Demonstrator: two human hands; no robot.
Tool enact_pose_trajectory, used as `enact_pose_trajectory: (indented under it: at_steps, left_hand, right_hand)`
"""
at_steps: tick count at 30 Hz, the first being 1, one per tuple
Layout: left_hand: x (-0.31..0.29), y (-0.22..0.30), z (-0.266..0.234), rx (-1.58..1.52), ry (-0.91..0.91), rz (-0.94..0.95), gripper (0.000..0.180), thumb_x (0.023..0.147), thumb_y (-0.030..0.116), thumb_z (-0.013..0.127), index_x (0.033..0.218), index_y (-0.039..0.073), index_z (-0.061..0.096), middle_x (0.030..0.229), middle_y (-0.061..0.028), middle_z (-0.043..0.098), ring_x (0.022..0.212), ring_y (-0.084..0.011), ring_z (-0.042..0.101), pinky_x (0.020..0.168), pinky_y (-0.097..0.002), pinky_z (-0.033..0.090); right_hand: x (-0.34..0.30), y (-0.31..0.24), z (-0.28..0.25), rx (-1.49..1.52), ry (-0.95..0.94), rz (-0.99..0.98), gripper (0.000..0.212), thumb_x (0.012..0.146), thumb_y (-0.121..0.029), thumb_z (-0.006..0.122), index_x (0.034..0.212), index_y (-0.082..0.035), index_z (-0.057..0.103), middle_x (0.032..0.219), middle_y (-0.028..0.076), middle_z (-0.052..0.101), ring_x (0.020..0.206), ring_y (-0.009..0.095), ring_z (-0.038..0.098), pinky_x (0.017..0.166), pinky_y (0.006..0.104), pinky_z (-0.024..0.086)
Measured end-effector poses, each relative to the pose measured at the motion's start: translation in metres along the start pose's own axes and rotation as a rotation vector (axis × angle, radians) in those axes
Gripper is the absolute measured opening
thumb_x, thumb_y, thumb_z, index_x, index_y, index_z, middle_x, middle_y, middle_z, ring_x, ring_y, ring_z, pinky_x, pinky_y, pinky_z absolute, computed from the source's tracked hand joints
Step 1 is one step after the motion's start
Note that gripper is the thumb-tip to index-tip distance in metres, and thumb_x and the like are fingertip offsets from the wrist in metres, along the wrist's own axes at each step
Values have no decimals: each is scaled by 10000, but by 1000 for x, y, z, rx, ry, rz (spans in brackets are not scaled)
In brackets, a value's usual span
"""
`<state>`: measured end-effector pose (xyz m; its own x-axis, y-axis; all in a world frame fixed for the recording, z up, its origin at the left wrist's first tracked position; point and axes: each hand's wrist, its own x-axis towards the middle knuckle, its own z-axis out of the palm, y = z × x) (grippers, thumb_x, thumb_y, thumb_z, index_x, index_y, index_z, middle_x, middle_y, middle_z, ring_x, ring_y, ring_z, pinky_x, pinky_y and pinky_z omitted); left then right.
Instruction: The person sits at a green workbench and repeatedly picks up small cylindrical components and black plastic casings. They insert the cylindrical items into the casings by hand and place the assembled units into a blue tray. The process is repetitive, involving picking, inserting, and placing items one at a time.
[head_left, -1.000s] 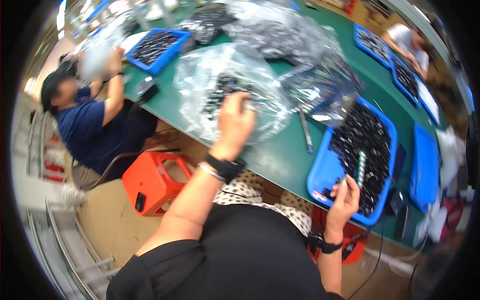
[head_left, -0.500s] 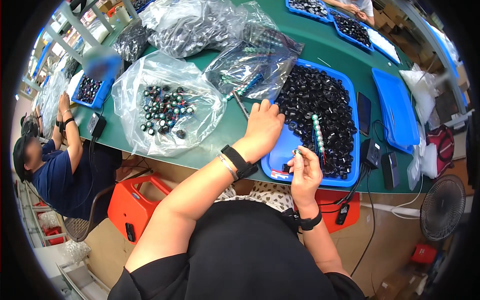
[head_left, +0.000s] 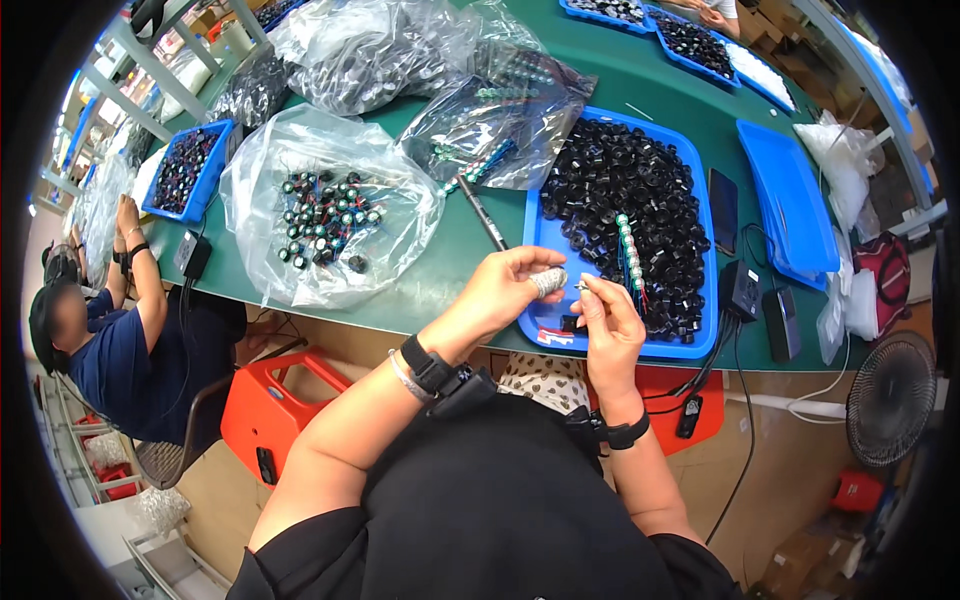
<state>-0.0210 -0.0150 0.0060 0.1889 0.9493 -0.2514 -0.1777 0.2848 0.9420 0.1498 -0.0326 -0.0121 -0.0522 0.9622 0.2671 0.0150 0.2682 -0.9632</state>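
Observation:
Over the near-left corner of a blue tray (head_left: pixel 704 310), my left hand (head_left: pixel 500 290) is closed, fingers curled toward the thumb. At its tips shows a whitish ribbed piece (head_left: pixel 548 281); whether it is held or wrapped round a digit I cannot tell. Close beside it, my right hand (head_left: pixel 612 325) pinches a small round part (head_left: pixel 583 286) between thumb and fingertips. Black round caps (head_left: pixel 640 180) fill much of the tray. On them rests a strip of joined green-and-white discs (head_left: pixel 627 250) with coloured wires.
A black pen (head_left: pixel 482 212) lies left of the tray. Further left, an open clear bag (head_left: pixel 245 180) holds small wired parts. A phone (head_left: pixel 723 210), black adapters (head_left: pixel 740 290) and stacked blue trays (head_left: pixel 785 200) are on the right. A co-worker (head_left: pixel 130 350) sits at left.
My left hand has come back from the tray's left edge, near the pen, toward my right hand. My right hand still pinches the small part. The view has shifted slightly.

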Motion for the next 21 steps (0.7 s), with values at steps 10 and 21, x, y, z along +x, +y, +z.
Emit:
enact_pose_trajectory:
  at_steps: [10, 21]
  left_hand:
    - [-37, -4, -8, -71, -13, 19, 430, 898, 26, 606, 1302, -48, 479, 1081, -116, 632, 1021, -168, 628, 895, -266, 491]
    - [-43, -1, -10, -85, -17, -6, 373, 920, 25, 559, 1279, -63, 510, 1093, -108, 621, 1021, -155, 616, 923, -272, 490]
  right_hand:
    - [0, -13, -2, 36, -192, 218, 177, 926, -39, 595, 1093, 6, 631, 928, 43, 642, 738, 64, 574, 658, 200, 478]
    - [10, -18, -5, -126, -319, 131, 150, 888, -26, 631, 1032, 4, 662, 898, 46, 660, 702, 78, 585, 628, 216, 482]
